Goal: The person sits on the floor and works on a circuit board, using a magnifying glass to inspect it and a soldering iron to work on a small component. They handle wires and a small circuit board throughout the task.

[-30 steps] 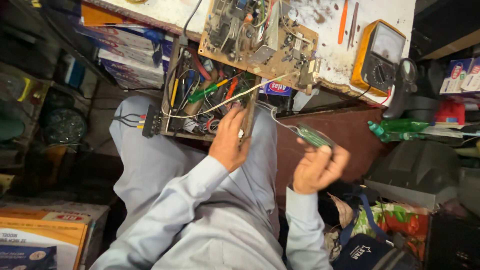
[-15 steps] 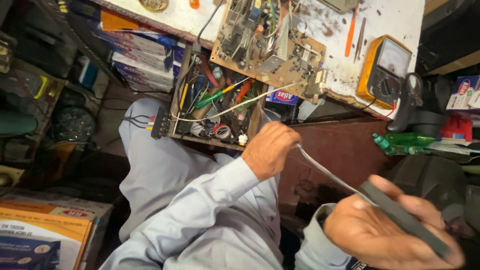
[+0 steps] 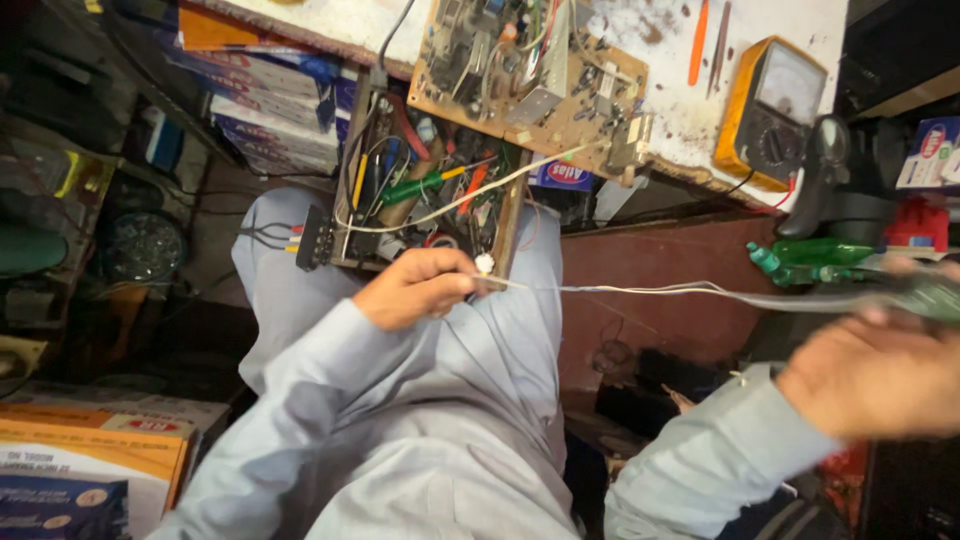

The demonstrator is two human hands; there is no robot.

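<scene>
My left hand (image 3: 415,290) rests over my lap, pinching one end of a thin white wire (image 3: 640,290) near a small white bead (image 3: 485,263). The wire stretches taut to the right, to my right hand (image 3: 880,372), which is blurred by motion. That hand is closed around a green-handled tool (image 3: 930,296) where the wire ends. Just above my left hand hangs an open wooden drawer (image 3: 515,215) crammed with screwdrivers and cables. A brown circuit board (image 3: 530,70) lies on the white bench (image 3: 690,120) above the drawer.
A yellow multimeter (image 3: 770,110) sits on the bench at the right, beside an orange tool and tweezers. A green bottle (image 3: 810,262) lies below it. Cardboard boxes (image 3: 90,460) stand at the lower left, and stacked boxes (image 3: 270,110) fill the shelf under the bench.
My right hand has swung from beside my left hand far out to the right with the green tool, drawing the white wire out taut. My left hand stayed near the drawer.
</scene>
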